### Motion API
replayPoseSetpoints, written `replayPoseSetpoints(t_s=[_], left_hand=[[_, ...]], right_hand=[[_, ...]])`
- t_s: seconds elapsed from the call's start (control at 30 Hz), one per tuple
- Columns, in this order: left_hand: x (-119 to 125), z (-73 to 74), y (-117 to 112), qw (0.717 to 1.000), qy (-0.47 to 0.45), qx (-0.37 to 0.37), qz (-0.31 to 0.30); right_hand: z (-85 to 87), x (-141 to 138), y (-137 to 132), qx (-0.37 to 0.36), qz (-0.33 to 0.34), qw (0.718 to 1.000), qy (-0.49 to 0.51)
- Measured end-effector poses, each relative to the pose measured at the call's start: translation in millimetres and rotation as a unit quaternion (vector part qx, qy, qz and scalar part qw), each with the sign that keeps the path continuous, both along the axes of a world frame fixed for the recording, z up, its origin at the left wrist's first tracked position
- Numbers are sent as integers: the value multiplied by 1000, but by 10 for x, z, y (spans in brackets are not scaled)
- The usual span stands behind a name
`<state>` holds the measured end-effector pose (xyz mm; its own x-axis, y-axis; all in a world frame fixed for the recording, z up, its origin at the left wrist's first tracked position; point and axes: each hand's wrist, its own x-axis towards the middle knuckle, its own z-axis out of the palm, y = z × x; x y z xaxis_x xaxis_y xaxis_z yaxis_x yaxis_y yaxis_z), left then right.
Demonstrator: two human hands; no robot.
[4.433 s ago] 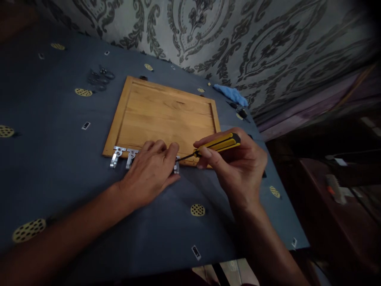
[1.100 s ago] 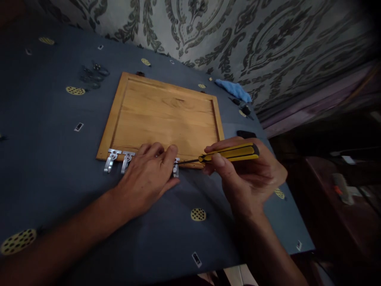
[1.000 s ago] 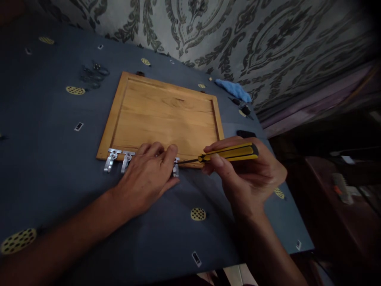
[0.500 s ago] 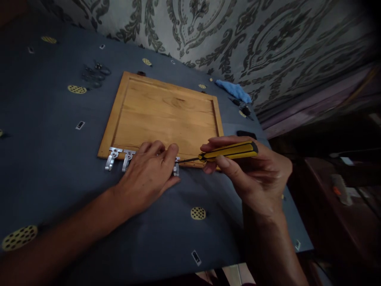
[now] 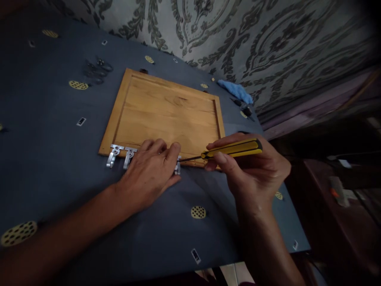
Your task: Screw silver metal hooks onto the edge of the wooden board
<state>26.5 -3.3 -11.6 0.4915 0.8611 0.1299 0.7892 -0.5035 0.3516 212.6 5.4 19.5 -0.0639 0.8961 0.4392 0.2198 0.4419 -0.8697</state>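
Observation:
A framed wooden board [image 5: 169,115] lies on the cloth-covered table. Along its near edge are silver metal hooks, one [image 5: 112,155] at the left corner and another [image 5: 129,157] beside it. My left hand [image 5: 149,171] is bent over that edge, fingers on the wood and thumb low, closed about a further metal hook [image 5: 177,168] that is mostly hidden. In my right hand [image 5: 253,171] is a screwdriver [image 5: 235,149] with a yellow and black handle, held nearly level between thumb and fingers. Its shaft points left to this hook; the tip's exact contact is hard to see.
On the table's dark blue cloth [image 5: 59,159], a cluster of small dark metal pieces [image 5: 98,69] lies at the far left. A blue cloth [image 5: 235,91] and a dark tool [image 5: 244,107] sit beyond the board's right side. Patterned fabric [image 5: 214,35] borders the table's back.
The screwdriver and right hand have shifted slightly right, the handle turning a little in the fingers. My left hand keeps its place on the board's edge. The view has tilted slightly.

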Motion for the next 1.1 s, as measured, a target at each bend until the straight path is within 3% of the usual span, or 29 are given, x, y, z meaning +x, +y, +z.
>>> replayPoseSetpoints(t_s=[0.5,1.1], left_hand=[[-10,-26,-13,1000,-5,21,-9],[-9,-17,-13,1000,-7,21,-5]], right_hand=[[59,74,-24,-11,64,995,-73],[-50,43,-24,59,-4,994,-89]])
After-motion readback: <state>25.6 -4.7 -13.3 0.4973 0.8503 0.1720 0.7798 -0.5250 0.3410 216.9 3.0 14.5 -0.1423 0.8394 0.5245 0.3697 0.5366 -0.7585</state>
